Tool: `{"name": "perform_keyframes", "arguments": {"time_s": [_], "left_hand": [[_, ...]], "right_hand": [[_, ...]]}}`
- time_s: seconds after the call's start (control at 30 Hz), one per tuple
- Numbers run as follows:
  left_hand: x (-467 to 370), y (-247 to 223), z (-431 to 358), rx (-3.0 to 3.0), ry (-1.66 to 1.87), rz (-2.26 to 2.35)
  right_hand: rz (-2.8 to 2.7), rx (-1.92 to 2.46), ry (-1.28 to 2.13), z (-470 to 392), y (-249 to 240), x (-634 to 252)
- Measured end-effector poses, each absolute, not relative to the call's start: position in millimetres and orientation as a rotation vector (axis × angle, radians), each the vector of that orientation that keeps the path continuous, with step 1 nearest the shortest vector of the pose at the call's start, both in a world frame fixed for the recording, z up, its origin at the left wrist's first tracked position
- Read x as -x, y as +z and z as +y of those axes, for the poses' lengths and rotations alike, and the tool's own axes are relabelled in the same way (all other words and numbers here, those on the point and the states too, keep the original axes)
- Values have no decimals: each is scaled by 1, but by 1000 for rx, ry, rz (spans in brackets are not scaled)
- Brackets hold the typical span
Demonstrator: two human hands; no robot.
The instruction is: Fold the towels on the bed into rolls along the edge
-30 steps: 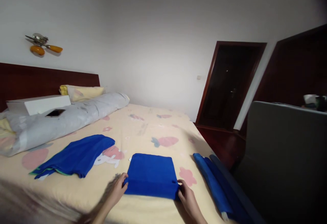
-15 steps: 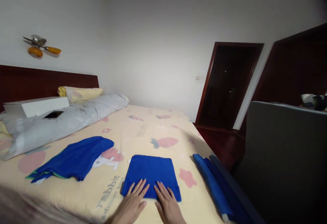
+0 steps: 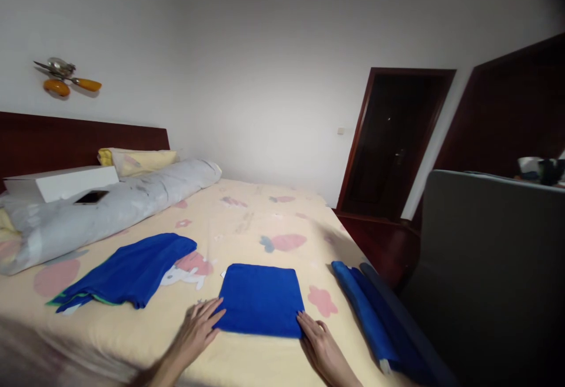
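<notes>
A blue cloth (image 3: 260, 300), folded into a neat flat square, lies on the bed in front of me. A small white tag shows at its far left corner. My left hand (image 3: 198, 329) touches the near left edge of the cloth, fingers stretched out and apart. At the near right corner, my right hand (image 3: 321, 340) rests its extended fingertips on the edge. To the left lies another blue cloth (image 3: 128, 269), loosely spread and rumpled, with green trim along its near side.
Rolled or folded blue fabric items (image 3: 366, 316) lie along the bed's right edge. A grey bedding roll (image 3: 145, 204) carries a phone (image 3: 92, 197) and a white box (image 3: 79, 184). A dark grey panel (image 3: 489, 269) stands beyond the right side. The bed sheet (image 3: 265, 216) is printed with carrots.
Both hands have slid outward from the top of the folded cloth to its left and right edges. The cloth's near edge now looks straighter.
</notes>
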State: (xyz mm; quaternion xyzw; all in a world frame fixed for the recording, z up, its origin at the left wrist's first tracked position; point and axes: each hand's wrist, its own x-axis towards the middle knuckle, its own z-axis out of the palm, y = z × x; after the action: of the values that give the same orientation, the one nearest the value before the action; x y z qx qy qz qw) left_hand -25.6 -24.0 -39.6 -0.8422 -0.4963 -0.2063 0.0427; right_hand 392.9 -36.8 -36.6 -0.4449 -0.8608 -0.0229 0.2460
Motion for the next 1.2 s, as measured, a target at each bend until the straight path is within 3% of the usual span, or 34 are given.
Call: {"name": "perform_keyframes", "arguments": {"time_s": [0.17, 0.37, 0.5, 0.6, 0.73, 0.9, 1.2], "left_hand": [[24, -30, -27, 2618, -878, -1568], [19, -27, -18, 2497, -1271, -2012], [8, -26, -8, 2395, -961, -2246], [-8, -28, -7, 2136, -735, -2243], [-49, -37, -13, 2273, -771, -1885], [-94, -39, -19, 2779, -603, -1436], [-16, -31, -18, 2705, -396, -1650]], "right_hand": [[-2103, 1200, 35, -37, -25, -383], [-1886, 1298, 490, -36, -15, -381], [-1815, 1364, 519, -16, -27, -382], [-1779, 1500, 167, -2, -43, -377], [-1932, 1386, -127, -5, -51, -343], [-2388, 1108, -20, -22, -39, -298], [-2397, 1434, 190, -20, -36, -369]]}}
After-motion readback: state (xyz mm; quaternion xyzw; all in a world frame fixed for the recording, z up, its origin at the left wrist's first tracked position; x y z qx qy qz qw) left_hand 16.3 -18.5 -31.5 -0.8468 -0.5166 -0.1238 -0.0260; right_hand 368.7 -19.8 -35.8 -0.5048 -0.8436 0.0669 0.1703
